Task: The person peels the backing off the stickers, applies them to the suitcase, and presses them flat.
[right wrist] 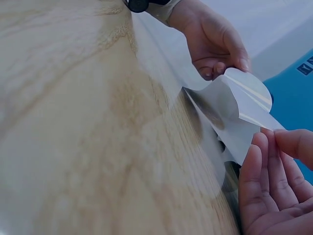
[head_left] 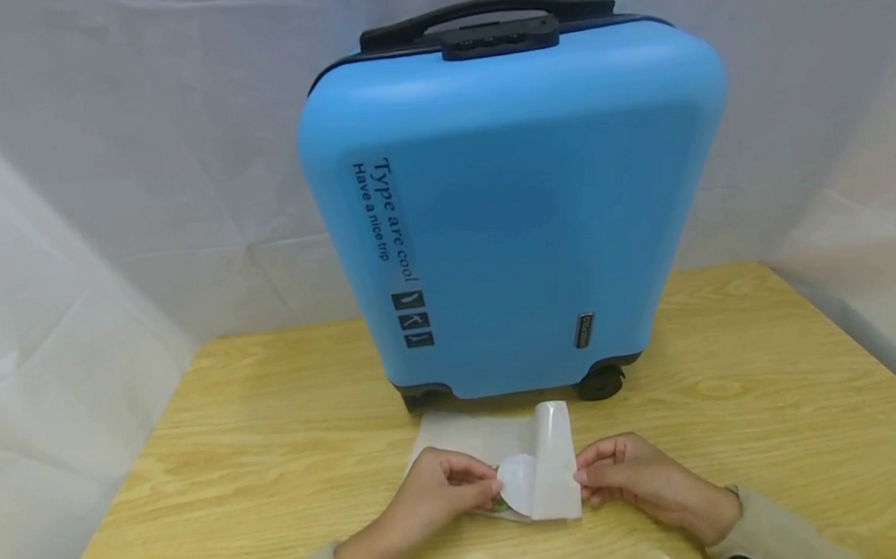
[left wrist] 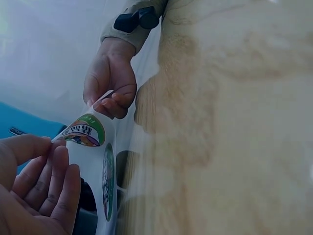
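My left hand [head_left: 444, 490] pinches the edge of a round sticker [head_left: 517, 482], which is partly lifted off its backing sheet [head_left: 477, 432] with its plain white back showing in the head view. On its printed face, in the left wrist view, the sticker [left wrist: 88, 131] carries a barcode and a green rim. My right hand [head_left: 640, 479] holds the sheet's right edge between thumb and fingers, and that side of the sheet is curled over. Another printed sticker [left wrist: 108, 182] lies on the sheet. In the right wrist view the right hand [right wrist: 281, 183] grips the bent sheet [right wrist: 220, 107].
A blue suitcase [head_left: 520, 201] with a black handle [head_left: 489, 11] stands upright on the wooden table [head_left: 275, 437], just behind the sheet. One of its black wheels [head_left: 601, 383] is close to the sheet's far edge. White sheeting [head_left: 150, 159] hangs behind the table.
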{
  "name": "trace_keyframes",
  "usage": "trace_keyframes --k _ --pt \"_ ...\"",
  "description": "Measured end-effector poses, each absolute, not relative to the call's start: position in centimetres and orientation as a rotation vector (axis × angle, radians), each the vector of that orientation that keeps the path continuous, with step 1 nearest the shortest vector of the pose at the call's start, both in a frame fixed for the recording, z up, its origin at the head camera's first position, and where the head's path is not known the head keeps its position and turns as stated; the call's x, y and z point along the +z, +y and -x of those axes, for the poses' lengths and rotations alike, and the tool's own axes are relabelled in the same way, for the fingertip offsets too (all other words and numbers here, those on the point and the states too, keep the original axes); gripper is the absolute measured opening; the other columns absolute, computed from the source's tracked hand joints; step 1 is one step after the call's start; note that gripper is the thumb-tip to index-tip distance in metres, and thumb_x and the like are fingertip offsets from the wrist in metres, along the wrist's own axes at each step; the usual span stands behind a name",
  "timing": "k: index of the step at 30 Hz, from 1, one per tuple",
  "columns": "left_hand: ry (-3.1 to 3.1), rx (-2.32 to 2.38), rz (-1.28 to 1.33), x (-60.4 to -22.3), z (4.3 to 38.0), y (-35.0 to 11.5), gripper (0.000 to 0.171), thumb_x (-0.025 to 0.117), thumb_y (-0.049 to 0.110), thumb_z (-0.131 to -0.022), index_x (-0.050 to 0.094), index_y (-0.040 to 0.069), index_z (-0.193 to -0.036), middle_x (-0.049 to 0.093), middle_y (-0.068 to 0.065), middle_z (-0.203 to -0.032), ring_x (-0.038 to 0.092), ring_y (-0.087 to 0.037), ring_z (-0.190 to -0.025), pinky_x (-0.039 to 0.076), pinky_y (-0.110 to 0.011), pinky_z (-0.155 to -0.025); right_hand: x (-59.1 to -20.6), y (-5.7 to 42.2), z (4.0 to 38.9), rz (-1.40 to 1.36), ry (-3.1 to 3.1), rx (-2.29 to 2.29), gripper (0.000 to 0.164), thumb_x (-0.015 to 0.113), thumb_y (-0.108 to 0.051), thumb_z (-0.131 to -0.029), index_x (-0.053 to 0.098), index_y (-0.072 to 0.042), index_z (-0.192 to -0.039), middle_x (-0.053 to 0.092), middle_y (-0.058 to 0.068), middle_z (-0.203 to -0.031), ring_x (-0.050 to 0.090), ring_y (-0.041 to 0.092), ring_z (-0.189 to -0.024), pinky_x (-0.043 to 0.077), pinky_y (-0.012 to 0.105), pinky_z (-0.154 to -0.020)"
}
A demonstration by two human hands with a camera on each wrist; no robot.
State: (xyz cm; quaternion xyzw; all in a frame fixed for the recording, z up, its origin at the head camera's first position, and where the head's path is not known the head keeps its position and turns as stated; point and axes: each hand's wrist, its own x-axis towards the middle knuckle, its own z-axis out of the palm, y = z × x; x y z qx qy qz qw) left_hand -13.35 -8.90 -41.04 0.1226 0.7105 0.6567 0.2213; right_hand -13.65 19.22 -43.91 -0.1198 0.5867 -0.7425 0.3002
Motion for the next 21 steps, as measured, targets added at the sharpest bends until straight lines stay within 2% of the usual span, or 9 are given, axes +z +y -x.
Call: trace_keyframes --k 10,21 --pt "2.015 1.804 -0.356 -41.1 13.6 -9.8 0.022 0.069 0.008 -0.085 0.068 -0.012 -0.093 0.069 -0.023 -0.083 0.063 -0.009 -0.065 0.057 -0.028 -0.065 -43.9 19.4 13.6 0.303 1.552 -1.97 0.016 0.054 -0.002 -0.091 0.068 -0.01 -0.093 0.069 -0.001 -0.081 0.064 0.007 -0.075 0.054 0.022 -0.068" --pt "2.021 1.816 -0.339 -40.9 14.1 -10.7 0.023 0.067 0.007 -0.085 0.065 -0.014 -0.096 0.07 -0.019 -0.083 0.063 -0.009 -0.067 0.056 -0.025 -0.066 -43.8 19.4 13.7 0.316 1.55 -1.984 0.016 0.054 -0.002 -0.091 0.068 -0.009 -0.093 0.069 -0.001 -0.082 0.064 0.007 -0.075 0.054 0.021 -0.067"
